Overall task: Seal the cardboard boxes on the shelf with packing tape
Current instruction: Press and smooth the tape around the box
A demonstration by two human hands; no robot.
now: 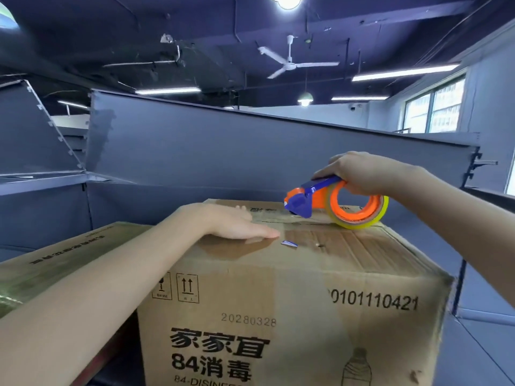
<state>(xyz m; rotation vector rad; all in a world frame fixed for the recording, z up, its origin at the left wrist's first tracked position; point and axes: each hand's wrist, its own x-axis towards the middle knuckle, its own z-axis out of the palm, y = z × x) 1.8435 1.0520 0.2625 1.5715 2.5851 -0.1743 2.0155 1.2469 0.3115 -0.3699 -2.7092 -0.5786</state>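
front box (278, 316) bottom cut off by frame | left box (41, 274) partly hidden behind forearm (97, 296)

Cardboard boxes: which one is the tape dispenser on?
The right-hand box printed 84: the tape dispenser sits on its top, left hand flat beside it. The other box, at left, has none.

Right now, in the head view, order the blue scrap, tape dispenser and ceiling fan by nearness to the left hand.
1. Blue scrap, on the box top just right of the left hand.
2. Tape dispenser, farther right, in the right hand.
3. Ceiling fan, overhead, far back.
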